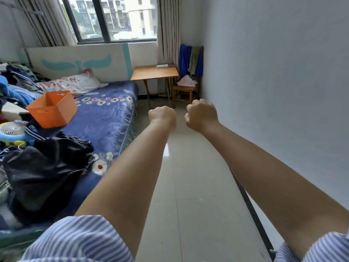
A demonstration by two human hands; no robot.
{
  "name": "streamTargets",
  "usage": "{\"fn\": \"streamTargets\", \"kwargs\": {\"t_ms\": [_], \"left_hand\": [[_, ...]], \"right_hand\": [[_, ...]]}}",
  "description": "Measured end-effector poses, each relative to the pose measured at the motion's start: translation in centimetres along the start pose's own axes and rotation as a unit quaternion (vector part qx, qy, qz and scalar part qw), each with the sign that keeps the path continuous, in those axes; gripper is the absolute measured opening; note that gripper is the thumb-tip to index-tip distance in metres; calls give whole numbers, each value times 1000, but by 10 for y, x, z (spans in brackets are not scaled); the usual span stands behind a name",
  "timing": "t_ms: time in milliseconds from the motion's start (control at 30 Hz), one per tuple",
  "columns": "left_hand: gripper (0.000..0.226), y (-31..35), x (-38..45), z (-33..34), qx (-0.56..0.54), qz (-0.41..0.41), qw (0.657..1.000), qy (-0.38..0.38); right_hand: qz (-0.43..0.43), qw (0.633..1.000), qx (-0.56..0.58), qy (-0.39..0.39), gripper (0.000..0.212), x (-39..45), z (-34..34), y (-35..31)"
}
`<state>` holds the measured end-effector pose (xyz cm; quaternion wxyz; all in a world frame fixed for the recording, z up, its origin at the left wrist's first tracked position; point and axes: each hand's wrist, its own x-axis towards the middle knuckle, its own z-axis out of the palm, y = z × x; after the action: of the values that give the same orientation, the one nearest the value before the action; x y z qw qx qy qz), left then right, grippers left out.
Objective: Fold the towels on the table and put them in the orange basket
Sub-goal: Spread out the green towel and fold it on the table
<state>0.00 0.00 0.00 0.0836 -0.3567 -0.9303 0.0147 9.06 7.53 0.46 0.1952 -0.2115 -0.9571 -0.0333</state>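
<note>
A narrow bedroom with a pale tiled floor point(198, 186) runs toward a window point(111, 17), a grey wall point(283, 72) on the right and a bed point(105, 118) with a blue flowered cover on the left. Both arms stretch forward over the floor with the fingers curled into fists that hold nothing: the left hand point(162, 114) and the right hand point(201, 114) are side by side, apart, with striped short sleeves point(79, 241) at the near edge. The orange basket point(52, 108) sits tilted on the bed, next to a heap of dark clothes point(45, 171) and a small fan point(13, 129). A wooden table point(154, 72) stands under the window, a white power strip point(162, 66) on it. Just beside it, a chair point(186, 89) carries a blue towel point(184, 59) and a green towel point(194, 60) over its back and a pink cloth point(187, 81) on its seat.
</note>
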Motion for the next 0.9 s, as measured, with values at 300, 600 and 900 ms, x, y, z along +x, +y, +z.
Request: {"fn": "streamTargets", "kwargs": {"t_ms": [300, 600, 900], "left_hand": [[27, 2, 156, 81, 24, -10, 996, -85], [24, 0, 361, 118, 11, 6, 994, -106], [27, -35, 583, 165, 34, 22, 994, -101]], "right_hand": [[29, 996, -5, -88, 28, 130, 116, 77], [26, 995, 13, -100, 26, 311, 201, 157], [46, 991, -15, -124, 31, 502, 307, 206]]}}
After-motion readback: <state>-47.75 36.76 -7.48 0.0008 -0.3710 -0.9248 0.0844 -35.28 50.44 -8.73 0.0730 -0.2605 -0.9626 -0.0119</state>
